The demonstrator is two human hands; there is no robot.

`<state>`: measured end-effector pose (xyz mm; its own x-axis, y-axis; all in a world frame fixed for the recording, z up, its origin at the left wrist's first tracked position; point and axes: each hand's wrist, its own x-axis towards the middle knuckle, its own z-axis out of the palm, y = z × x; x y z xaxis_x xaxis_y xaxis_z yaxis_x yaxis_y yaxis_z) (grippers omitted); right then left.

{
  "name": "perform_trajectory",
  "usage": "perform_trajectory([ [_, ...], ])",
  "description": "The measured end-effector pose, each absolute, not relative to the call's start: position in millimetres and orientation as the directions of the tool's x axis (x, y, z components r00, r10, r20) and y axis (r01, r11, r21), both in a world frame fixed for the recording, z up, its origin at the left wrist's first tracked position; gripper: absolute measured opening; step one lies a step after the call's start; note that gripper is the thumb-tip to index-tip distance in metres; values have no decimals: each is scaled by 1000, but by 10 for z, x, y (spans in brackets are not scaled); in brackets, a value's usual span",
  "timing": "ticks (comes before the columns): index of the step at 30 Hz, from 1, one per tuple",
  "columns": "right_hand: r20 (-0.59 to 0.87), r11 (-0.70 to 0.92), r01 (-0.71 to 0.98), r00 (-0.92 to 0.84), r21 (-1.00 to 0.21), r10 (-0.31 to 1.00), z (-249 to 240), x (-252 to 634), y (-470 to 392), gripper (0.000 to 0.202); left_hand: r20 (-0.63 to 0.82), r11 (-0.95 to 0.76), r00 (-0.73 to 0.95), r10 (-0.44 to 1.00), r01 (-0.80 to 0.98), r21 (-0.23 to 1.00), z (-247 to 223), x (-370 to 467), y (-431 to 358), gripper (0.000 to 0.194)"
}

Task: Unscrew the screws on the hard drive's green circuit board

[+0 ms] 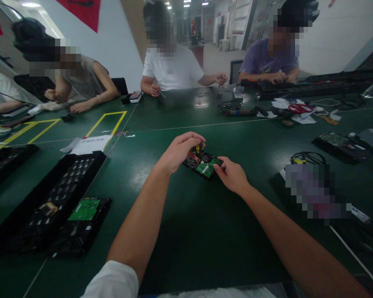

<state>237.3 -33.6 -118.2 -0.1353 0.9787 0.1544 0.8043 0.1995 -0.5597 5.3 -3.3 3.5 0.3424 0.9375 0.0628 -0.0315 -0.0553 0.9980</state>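
A black hard drive (207,167) with a green circuit board lies on the green table in front of me. My right hand (231,174) grips its right end between thumb and fingers. Above the drive's left part, my left hand (185,151) is closed around a short yellow-and-black screwdriver (198,149), held upright. The screwdriver's tip points down at the drive, but my fingers partly cover it, so I cannot tell whether it touches a screw.
To the left stand a long black tray (65,182) and another hard drive (85,210). A third drive (338,142) lies at the right, near a coiled black cable (309,158). Across the table (161,116), several people sit working; tools and paper scraps lie before them.
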Motion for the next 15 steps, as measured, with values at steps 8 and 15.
perform_trajectory([
  [8, 133, 190, 802, -138, -566, 981, -1150, 2366, -339, 45, 82, -34, 359, 930, -137, 990, -18, 92, -15, 17],
  [15, 167, 205, 806, -134, -555, 977, -1187, 2371, -329, 44, 104, -137, 312, 944, 87, 987, -44, 66, 2, 22],
])
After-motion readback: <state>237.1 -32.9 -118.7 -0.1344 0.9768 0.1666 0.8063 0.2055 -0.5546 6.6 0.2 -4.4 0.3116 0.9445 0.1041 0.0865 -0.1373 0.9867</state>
